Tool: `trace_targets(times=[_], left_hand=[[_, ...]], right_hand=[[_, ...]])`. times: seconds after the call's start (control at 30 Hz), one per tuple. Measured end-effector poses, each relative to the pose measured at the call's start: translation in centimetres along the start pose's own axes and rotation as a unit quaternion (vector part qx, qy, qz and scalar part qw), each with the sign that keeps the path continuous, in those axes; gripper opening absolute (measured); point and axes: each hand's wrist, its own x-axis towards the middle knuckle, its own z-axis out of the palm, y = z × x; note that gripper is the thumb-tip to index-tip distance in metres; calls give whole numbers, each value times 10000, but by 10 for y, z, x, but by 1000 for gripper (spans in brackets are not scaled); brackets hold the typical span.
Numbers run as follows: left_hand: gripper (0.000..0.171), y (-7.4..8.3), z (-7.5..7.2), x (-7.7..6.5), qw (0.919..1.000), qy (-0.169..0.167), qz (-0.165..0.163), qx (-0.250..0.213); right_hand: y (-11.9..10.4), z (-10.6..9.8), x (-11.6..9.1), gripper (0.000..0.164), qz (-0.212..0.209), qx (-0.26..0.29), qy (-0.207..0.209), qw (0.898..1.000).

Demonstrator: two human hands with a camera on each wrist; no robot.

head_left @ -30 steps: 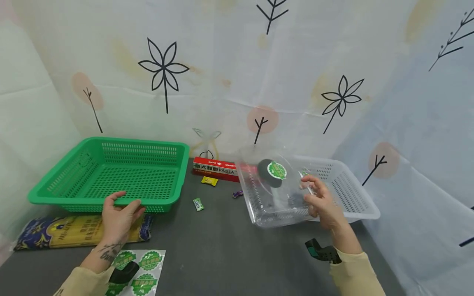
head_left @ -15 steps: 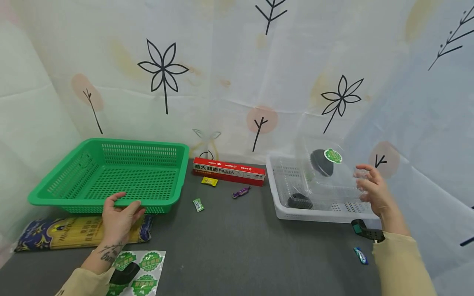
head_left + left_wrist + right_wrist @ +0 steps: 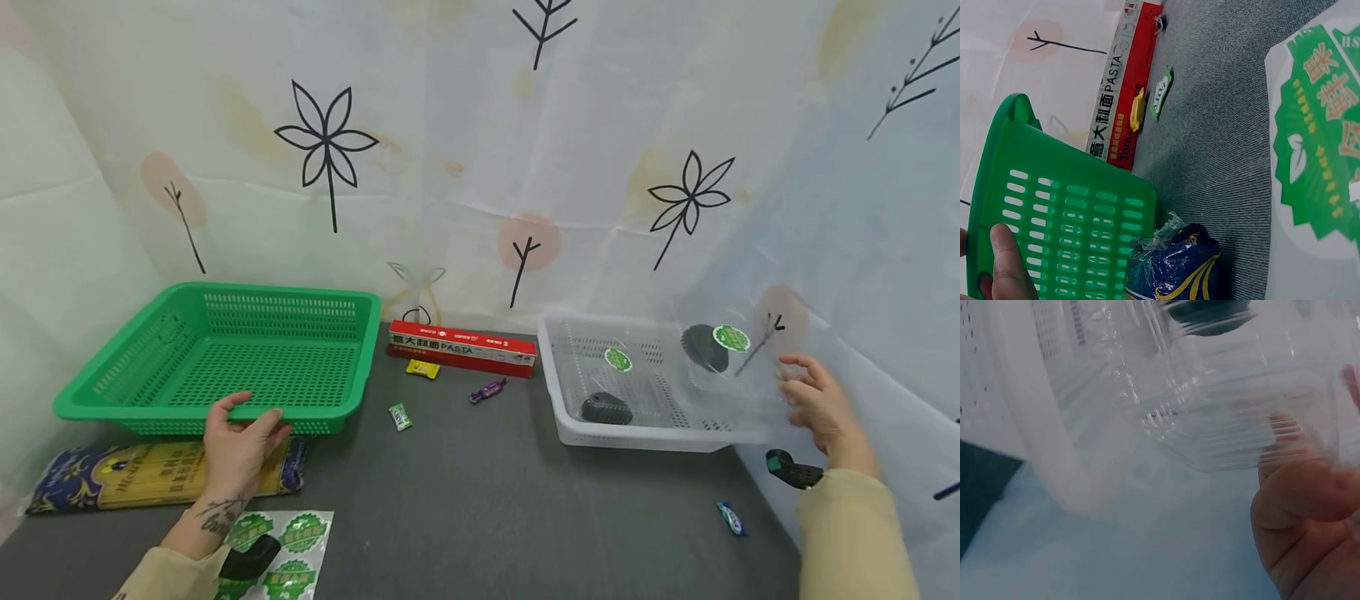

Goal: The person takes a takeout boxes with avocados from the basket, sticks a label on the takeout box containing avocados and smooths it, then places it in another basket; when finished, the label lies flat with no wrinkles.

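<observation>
My left hand [image 3: 242,446] grips the front rim of the green plastic basket [image 3: 330,410], thumb and fingers over the edge. In the left wrist view, a finger [image 3: 1007,256] lies against the basket's slotted wall. My right hand [image 3: 828,408] pinches the edge of a clear plastic box [image 3: 731,387] over the right end of the white basket [image 3: 637,437]. A dark rounded thing [image 3: 705,348] shows in that box, with a round green sticker [image 3: 731,337] on top. Inside the white basket, another green sticker [image 3: 618,359] and a dark rounded thing [image 3: 606,408] show through clear plastic.
A red pasta box [image 3: 462,348] lies between the baskets. Yellow [image 3: 423,369], green [image 3: 401,417] and purple [image 3: 488,391] candies lie before it; a blue candy [image 3: 731,518] is front right. A pasta bag [image 3: 150,479] and sticker sheet [image 3: 296,542] lie near my left arm.
My right hand has carried the clear box rightward, from the white basket's left side to its right end. The sticker inside the basket and the blue candy have come into view. My left hand stays put.
</observation>
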Motion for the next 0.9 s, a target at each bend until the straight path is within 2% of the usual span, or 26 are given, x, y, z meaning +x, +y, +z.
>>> trace_targets(times=[0.3, 0.5, 0.7, 0.9], left_hand=[[71, -2, 0, 0, 10000, -40, -13, 85], [72, -1, 0, 0, 9998, -24, -3, 200], [68, -1, -1, 1, 9998, -114, 140, 112], [68, -2, -3, 0, 9998, -69, 179, 110]], right_hand=[[10, -7, 5, 46, 321, -907, -108, 9953], [14, -2, 17, 45, 525, -1220, -336, 9906], [15, 4, 24, 45, 612, -1257, -434, 9892], [17, 9, 29, 46, 703, -1472, -472, 9855]])
